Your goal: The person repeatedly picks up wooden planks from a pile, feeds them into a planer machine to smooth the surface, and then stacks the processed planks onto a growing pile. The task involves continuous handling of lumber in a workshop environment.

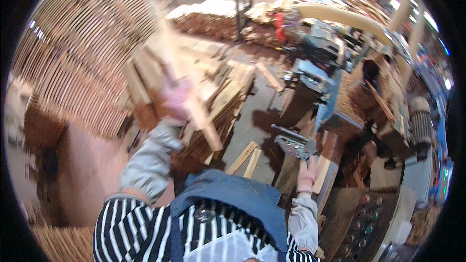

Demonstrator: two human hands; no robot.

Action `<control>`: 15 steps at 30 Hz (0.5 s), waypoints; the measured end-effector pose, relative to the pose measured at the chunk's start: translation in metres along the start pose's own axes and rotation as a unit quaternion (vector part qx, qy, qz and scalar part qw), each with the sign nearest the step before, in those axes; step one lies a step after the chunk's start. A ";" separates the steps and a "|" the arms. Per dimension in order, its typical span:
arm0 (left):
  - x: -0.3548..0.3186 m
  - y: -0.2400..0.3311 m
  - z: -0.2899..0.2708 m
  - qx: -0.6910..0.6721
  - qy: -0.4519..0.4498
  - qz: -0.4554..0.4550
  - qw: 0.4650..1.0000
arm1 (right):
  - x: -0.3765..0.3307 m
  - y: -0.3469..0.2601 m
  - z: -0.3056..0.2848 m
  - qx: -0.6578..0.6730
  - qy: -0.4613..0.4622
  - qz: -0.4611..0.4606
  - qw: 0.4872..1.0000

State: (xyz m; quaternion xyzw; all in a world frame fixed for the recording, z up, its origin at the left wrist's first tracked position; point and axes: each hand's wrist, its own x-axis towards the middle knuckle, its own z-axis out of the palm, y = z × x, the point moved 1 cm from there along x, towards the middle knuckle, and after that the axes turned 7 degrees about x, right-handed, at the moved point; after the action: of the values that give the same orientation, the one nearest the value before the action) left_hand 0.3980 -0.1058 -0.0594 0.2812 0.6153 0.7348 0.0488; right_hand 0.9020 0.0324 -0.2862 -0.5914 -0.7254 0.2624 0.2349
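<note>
Our left hand (177,98), pink-gloved and motion-blurred, is clenched around a long wooden slat (191,92) raised over the slat pile (228,92), our right hand (307,174) rests flat-fingered on a board (324,165) by the machine (315,75); a loose swing could drop the slat.

Dark workshop floor (252,116), stacked timber wall (73,58), blue woodworking machine (315,75), sawdust heap (208,7), bright overhead lights (429,19)

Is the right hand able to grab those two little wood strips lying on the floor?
Probably yes. The right hand rests on a wooden piece by the machine, and the two strips lie just to its left on open floor, nothing between them.
</note>
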 end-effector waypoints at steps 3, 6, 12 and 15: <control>-0.068 0.045 0.060 0.003 -0.070 -0.041 0.997 | 0.004 -0.180 -0.009 0.458 -0.192 -0.092 0.863; -0.118 0.024 0.104 -0.105 -0.123 0.000 0.987 | -0.038 -0.284 -0.027 0.512 -0.315 -0.054 0.797; -0.157 0.017 0.089 0.020 -0.334 0.152 0.930 | -0.103 -0.239 -0.025 0.467 -0.058 0.000 0.882; -0.099 0.026 0.032 0.078 -0.243 0.150 0.955 | -0.183 -0.131 -0.028 0.160 0.092 -0.058 0.981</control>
State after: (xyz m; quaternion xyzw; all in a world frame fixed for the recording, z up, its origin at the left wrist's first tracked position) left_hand 0.5027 -0.1254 -0.0669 0.5433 0.5909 0.5930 0.0635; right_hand 0.8592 -0.1659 -0.1847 -0.5245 -0.6827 0.3056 0.4068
